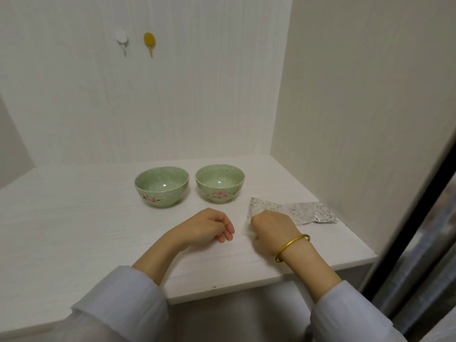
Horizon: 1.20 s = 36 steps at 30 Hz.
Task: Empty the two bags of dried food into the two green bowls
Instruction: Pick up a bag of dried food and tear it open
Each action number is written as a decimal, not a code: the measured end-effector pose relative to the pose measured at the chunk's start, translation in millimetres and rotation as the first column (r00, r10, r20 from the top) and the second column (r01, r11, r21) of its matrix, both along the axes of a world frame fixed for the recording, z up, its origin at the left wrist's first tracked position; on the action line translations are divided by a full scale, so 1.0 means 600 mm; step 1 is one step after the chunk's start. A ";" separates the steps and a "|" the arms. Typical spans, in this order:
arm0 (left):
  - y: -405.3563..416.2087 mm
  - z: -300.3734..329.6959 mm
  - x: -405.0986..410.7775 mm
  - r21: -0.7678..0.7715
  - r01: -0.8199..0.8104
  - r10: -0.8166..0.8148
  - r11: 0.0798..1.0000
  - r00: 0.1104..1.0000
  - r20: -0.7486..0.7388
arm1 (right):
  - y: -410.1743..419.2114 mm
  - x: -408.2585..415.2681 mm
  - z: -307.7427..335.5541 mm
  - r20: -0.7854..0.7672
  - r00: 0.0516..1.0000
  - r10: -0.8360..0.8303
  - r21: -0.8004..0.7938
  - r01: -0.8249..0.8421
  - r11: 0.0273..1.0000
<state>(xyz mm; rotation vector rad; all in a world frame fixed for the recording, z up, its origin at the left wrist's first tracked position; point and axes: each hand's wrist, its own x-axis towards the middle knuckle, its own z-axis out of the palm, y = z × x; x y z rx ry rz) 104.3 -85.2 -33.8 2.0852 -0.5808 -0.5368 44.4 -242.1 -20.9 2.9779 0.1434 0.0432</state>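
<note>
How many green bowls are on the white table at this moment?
2. The left green bowl and the right green bowl stand side by side, apart, on the white table, beyond the hands. Both look empty. Nothing seems to hide another.

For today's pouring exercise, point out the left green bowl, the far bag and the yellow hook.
left green bowl [161,180], head view, inner wall.
far bag [311,212], head view, middle of the pouch.
yellow hook [149,40], head view, its round pad.

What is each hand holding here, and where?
Right hand grips the nearer bag at its near end; left hand holds nothing.
</note>
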 end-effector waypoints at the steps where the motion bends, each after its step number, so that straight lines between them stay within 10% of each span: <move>1: -0.001 -0.002 0.000 -0.007 -0.015 0.015 1.000 1.000 0.001 | 0.000 0.000 -0.004 0.022 1.000 0.006 -0.006 -0.006 1.000; 13: -0.013 0.016 -0.015 -0.143 -0.139 0.150 0.980 0.986 0.068 | 0.027 0.028 0.055 0.176 0.982 -0.066 0.413 -0.013 0.911; 23: 0.038 0.084 -0.033 -0.356 -0.334 0.436 0.873 0.861 0.261 | 0.072 0.045 0.084 0.003 0.989 0.146 0.994 -0.020 0.110; 36: 0.059 0.063 -0.034 -0.467 -0.395 0.409 0.791 0.909 -0.076 | 0.088 0.072 0.046 -0.138 0.910 0.392 0.969 0.206 -0.135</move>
